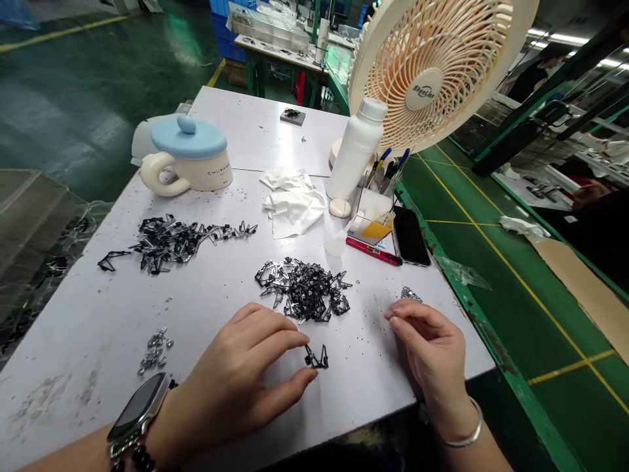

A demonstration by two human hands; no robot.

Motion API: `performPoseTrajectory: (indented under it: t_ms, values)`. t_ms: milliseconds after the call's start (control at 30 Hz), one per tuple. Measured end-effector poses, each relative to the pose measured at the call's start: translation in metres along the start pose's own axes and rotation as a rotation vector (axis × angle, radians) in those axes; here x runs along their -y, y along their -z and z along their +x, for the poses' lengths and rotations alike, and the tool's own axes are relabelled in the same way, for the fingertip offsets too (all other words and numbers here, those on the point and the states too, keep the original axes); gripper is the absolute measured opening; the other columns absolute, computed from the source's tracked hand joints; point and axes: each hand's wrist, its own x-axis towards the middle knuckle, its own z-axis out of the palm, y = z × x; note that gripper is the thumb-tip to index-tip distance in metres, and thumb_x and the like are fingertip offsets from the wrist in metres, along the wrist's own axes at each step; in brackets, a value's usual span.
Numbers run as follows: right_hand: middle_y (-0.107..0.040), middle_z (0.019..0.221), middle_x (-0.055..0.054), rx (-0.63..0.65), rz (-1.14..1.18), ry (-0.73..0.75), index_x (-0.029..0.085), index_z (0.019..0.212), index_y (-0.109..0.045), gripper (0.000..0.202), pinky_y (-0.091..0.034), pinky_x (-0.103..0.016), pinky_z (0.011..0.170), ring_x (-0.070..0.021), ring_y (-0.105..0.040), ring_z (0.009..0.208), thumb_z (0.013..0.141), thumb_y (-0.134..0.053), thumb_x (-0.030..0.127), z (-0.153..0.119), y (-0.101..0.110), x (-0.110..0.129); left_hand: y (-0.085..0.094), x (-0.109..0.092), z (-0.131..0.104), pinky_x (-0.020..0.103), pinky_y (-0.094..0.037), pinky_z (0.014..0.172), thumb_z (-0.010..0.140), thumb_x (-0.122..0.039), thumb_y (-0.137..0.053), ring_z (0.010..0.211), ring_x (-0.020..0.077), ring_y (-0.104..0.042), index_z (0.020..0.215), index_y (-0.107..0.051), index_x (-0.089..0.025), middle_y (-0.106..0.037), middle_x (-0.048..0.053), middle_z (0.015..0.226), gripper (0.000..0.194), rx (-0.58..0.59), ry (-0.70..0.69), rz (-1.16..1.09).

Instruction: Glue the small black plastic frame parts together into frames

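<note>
the left hand wears a dark-faced smartwatch and black beads, the right hand a silver bangle.

Small black angular clip pinched in left hand, near heap of similar clips

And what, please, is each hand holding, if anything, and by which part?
The left hand holds a black piece by its left end; whether the right hand holds anything is unclear.
</note>
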Motion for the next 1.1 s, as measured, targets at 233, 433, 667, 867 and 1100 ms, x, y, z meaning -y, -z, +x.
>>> performPoseTrajectory:
  t_ms: [233,433,667,867,1100]
  values:
    - [-0.067,0.080,-0.004,-0.060,-0.075,-0.051,0.021,0.084,-0.069,0.016,-0.055,-0.031,0.070,-0.0154,-0.064,0.075,0.070,-0.072,0.014,0.000,0.000,-0.004,-0.001,0.000,-0.001,0.036,-0.047,0.069,0.078,-0.015,-0.067,0.075,0.0192,-0.058,0.094,-0.063,-0.015,-0.066,0.006,0.082,0.017,-0.007,-0.002,-0.006]
    - [-0.067,0.078,-0.002,-0.026,-0.118,-0.008,0.023,0.081,-0.068,0.018,-0.053,-0.027,0.066,-0.0141,-0.063,0.075,0.069,-0.073,0.011,0.003,-0.004,0.003,-0.001,-0.001,0.002,0.035,-0.048,0.070,0.079,-0.016,-0.066,0.075,0.0187,-0.059,0.094,-0.064,-0.015,-0.066,0.006,0.083,0.015,-0.015,0.010,-0.004]
    - [-0.069,0.079,-0.003,0.126,-0.116,0.119,0.024,0.087,-0.070,0.023,-0.052,-0.033,0.067,-0.0174,-0.063,0.077,0.072,-0.068,0.006,0.014,-0.026,0.026,-0.002,-0.001,-0.002,0.037,-0.048,0.069,0.077,-0.017,-0.068,0.075,0.0199,-0.060,0.095,-0.064,-0.015,-0.067,0.008,0.084,0.018,-0.083,0.018,0.043]
    - [-0.068,0.080,-0.002,0.381,-0.240,0.570,0.023,0.099,-0.063,0.035,-0.047,-0.036,0.069,-0.0160,-0.060,0.072,0.074,-0.061,-0.001,0.036,-0.048,0.050,-0.001,0.000,-0.004,0.037,-0.046,0.070,0.076,-0.016,-0.069,0.077,0.0205,-0.061,0.102,-0.062,-0.016,-0.066,0.007,0.086,0.027,-0.201,0.018,0.071]
    - [-0.065,0.079,-0.002,0.574,-0.245,0.605,0.021,0.099,-0.055,0.026,-0.044,-0.037,0.071,-0.0143,-0.056,0.070,0.079,-0.055,0.004,0.039,-0.051,0.046,-0.001,0.000,-0.004,0.037,-0.046,0.071,0.076,-0.018,-0.069,0.077,0.0201,-0.061,0.100,-0.062,-0.016,-0.066,0.006,0.085,0.025,-0.206,0.045,0.072]
